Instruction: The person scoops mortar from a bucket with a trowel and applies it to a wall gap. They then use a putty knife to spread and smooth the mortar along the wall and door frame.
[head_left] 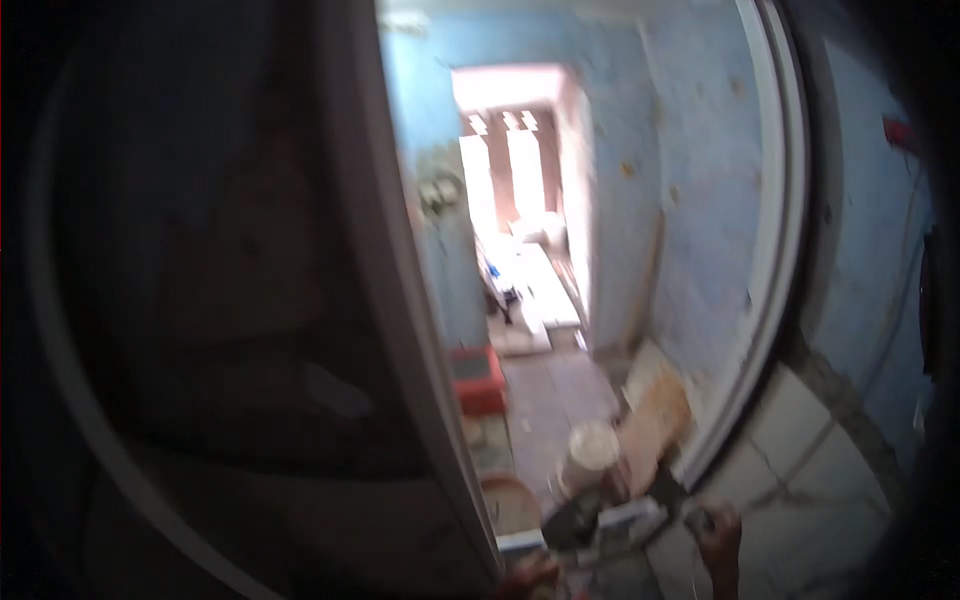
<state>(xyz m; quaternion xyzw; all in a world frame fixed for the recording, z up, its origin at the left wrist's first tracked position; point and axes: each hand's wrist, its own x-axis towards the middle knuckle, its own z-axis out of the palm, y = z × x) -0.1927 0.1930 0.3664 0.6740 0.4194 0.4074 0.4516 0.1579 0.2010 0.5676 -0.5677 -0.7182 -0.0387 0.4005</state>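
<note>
My left hand [530,573] is at the bottom edge, beside the white door frame [440,370]; blur smears its fingers. To its right, my right hand [720,545] is raised above the tiled floor [790,520], fingers bent around a small dark grey thing that I cannot make out. Between the hands lie a dark piece [572,522] and a white piece [630,513], both too blurred to name. Just beyond them stands a whitish bucket-like container [592,450].
A round tan basin [510,503] sits inside the doorway at left, with a red box-like thing [478,380] behind it. A brownish sack-like thing [657,410] leans by the right wall. Farther off, a bright opening [520,180] shows pale boards [545,285].
</note>
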